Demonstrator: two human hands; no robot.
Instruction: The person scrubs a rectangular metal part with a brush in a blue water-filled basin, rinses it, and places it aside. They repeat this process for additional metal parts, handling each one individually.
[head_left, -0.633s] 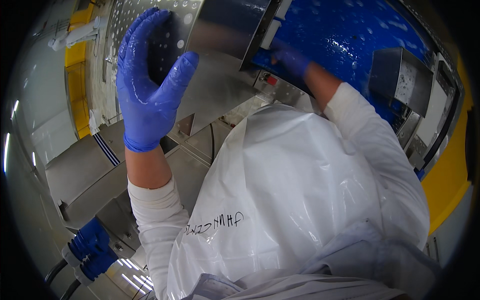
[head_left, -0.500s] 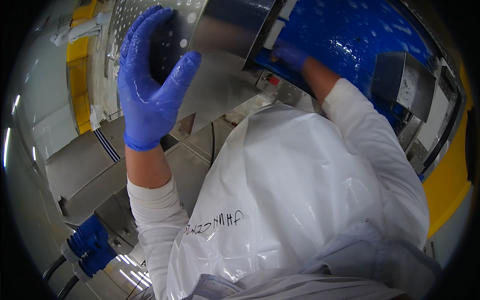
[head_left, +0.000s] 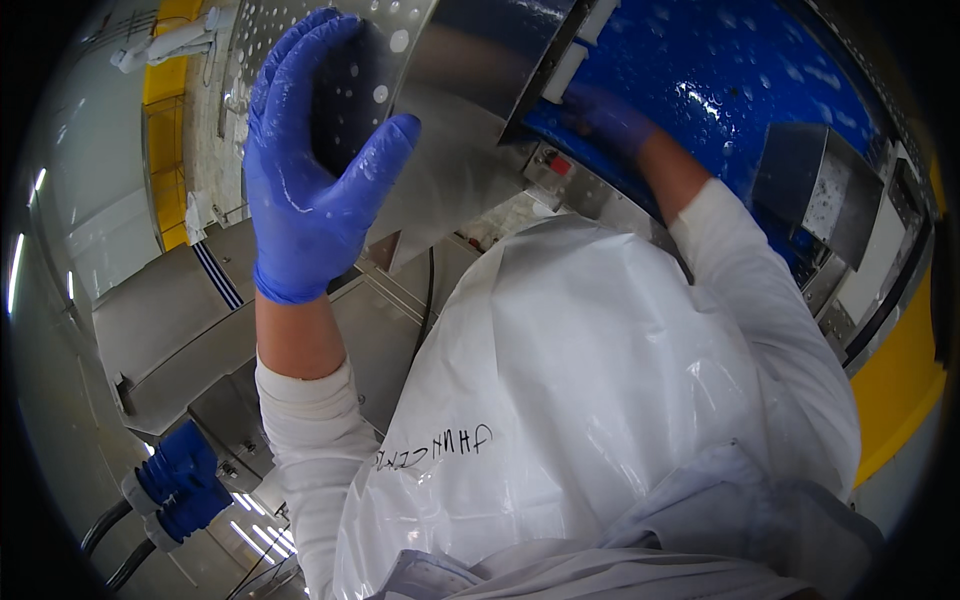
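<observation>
In a purple-blue glove, my left hand (head_left: 315,185) is raised at the upper left with fingers curved and thumb well apart; nothing sits in its grasp. Just beyond it is a perforated steel panel (head_left: 400,75), and I cannot tell whether the fingers touch it. My gloved right hand (head_left: 612,122) reaches low over a wet blue conveyor belt (head_left: 690,70), beside the end of a steel chute (head_left: 480,65) with white blocks along its edge. The right fingers are dark and blurred, so what they hold, if anything, does not show.
A red button (head_left: 558,166) is set in a steel box by the belt's near edge. An angled metal housing (head_left: 820,190) stands at the belt's right. Blue plugs (head_left: 180,485) with black cables are at lower left. A white apron (head_left: 590,370) covers my front.
The whole view has shifted slightly, so the machine and both hands appear a little lower and farther right. My left hand keeps its spread shape; my right stays over the belt.
</observation>
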